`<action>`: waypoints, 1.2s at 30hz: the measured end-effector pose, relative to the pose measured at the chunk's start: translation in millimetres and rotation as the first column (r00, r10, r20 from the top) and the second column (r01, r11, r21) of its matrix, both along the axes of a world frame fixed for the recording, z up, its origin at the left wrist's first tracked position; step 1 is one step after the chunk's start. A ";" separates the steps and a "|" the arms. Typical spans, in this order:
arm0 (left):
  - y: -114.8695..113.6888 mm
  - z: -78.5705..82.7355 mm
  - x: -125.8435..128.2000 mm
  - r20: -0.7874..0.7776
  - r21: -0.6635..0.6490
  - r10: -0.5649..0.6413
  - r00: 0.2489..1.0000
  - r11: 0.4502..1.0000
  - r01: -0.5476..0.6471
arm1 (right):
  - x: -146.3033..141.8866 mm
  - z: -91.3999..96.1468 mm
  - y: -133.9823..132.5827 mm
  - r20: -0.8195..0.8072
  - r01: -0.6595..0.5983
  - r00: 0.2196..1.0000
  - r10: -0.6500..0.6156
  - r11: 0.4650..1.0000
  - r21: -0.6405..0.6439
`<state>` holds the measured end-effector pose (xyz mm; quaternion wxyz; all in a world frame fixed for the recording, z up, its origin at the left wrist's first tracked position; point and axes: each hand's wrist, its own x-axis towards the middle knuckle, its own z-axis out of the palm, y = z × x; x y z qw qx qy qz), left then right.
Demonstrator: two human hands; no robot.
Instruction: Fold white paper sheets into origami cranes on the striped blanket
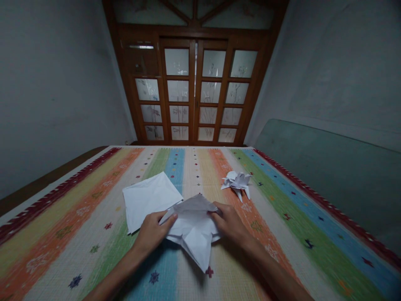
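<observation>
A partly folded sheet of white paper (196,234) is held between my two hands, just above the striped cloth. Its upper flap stands in a peak, and a pointed flap hangs down toward me. My left hand (156,230) grips its left edge, thumb on top and the other fingers mostly hidden underneath. At the right edge, my right hand (226,219) pinches the paper the same way. Behind my left hand lies a stack of flat white paper squares (150,198). A finished-looking folded paper shape (237,183) with several points rests beyond my right hand.
A striped, patterned tablecloth (103,251) covers the table. Pale walls rise on both sides, and a greenish panel (328,167) leans along the right. Wooden doors with glass panes (196,88) stand past the table's far edge.
</observation>
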<state>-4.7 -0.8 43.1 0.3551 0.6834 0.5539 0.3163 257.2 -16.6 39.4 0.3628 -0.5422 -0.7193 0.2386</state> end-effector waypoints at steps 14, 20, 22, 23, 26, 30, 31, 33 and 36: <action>-22.3 -5.5 6.4 -0.269 0.675 -0.141 0.953 0.678 0.291 | -3.7 -17.3 7.8 -0.077 0.158 0.984 -0.163 0.985 -0.070; -41.3 -2.9 21.2 -0.449 0.316 -0.509 0.735 0.679 0.663 | -4.4 -26.2 11.1 0.022 0.216 0.976 -0.215 0.974 -0.074; -41.7 -5.1 22.9 -0.448 0.247 -0.520 0.727 0.710 0.660 | -3.4 -29.1 12.5 0.056 0.231 0.972 -0.228 0.970 -0.080; -41.2 -6.7 23.1 -0.441 0.223 -0.520 0.731 0.726 0.651 | -2.8 -30.3 12.8 0.069 0.238 0.970 -0.232 0.968 -0.080; -39.4 -10.0 23.5 -0.433 0.175 -0.494 0.753 0.774 0.609 | -1.9 -32.0 12.2 0.140 0.258 0.959 -0.248 0.964 -0.058; -42.0 -7.9 26.6 -0.523 0.115 -0.484 0.701 0.775 0.621 | -2.8 -29.8 8.8 0.350 0.263 0.903 -0.248 0.965 0.006; -43.9 -7.0 27.7 -0.548 0.105 -0.491 0.677 0.763 0.638 | -3.0 -28.5 8.1 0.393 0.260 0.886 -0.245 0.966 0.016; -48.4 -5.8 29.7 -0.578 0.105 -0.493 0.650 0.745 0.659 | -3.1 -25.5 6.8 0.459 0.243 0.858 -0.230 0.970 0.032; -53.9 -6.8 31.3 -0.581 0.154 -0.486 0.653 0.722 0.674 | -4.5 -20.8 4.8 0.537 0.203 0.817 -0.211 0.976 0.076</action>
